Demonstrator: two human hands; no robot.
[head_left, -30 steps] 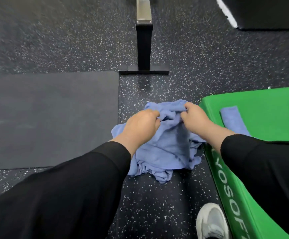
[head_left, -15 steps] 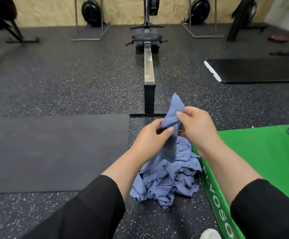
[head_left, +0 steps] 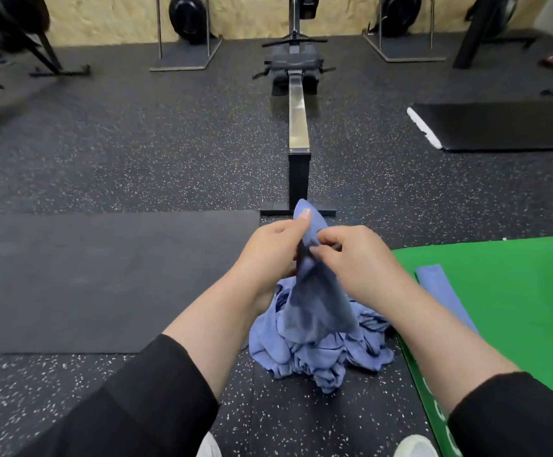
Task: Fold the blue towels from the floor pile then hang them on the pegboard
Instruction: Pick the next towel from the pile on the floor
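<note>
The left hand (head_left: 268, 255) and the right hand (head_left: 356, 258) both grip one blue towel (head_left: 314, 291), raised directly above the floor pile (head_left: 321, 354). The left hand pinches the towel's upper edge between thumb and fingers, with the top corner of the cloth projecting past the thumb tip. The right hand pinches the same edge just beside it, fingers curled onto the fabric. The two hands nearly touch.

The held towel is a muted blue, thin and soft-looking (no print or border can be made out). It hangs from the pinch points as a narrow, loosely creased strip that widens toward the bottom. Its lower end meets the floor pile; whether it rests on the pile or is caught among the other towels cannot be determined.

The floor pile is a crumpled heap of the same blue cloth, with many irregular folds and dark shadowed creases. It lies on the speckled black rubber floor (head_left: 156, 159).

A green mat (head_left: 516, 291) lies immediately right of the pile, its near edge touching or just beside the cloth. One folded towel (head_left: 440, 291) lies flat on this mat as a long narrow band, close to the pile. A dark grey mat (head_left: 103, 278) lies left of the pile. A rowing machine rail (head_left: 298, 120) extends away beyond the pile.
</note>
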